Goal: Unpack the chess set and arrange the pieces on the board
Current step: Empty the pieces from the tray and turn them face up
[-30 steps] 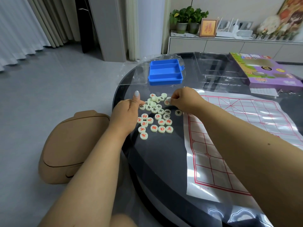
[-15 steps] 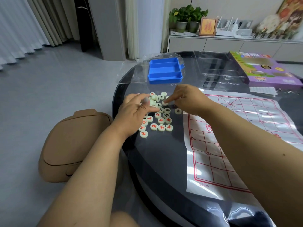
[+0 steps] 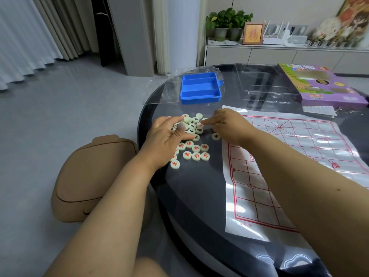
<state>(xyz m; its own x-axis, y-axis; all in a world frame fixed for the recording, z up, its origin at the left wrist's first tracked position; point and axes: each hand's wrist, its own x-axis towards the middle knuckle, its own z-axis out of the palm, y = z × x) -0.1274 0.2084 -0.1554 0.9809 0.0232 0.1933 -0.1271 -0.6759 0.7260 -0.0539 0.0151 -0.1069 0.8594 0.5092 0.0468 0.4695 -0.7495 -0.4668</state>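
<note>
- Unpacking looks done to me: the blue tray near the tabletop's far edge is empty, and the pieces lie heaped by the left edge.
- The board lies flat beside them, with no piece on it.
- My left hand spreads loosely over the heap, gripping nothing.
- My right hand has its fingers curled and one fingertip on a piece; I can't tell whether it holds one.
- All the arranging is left.
</note>
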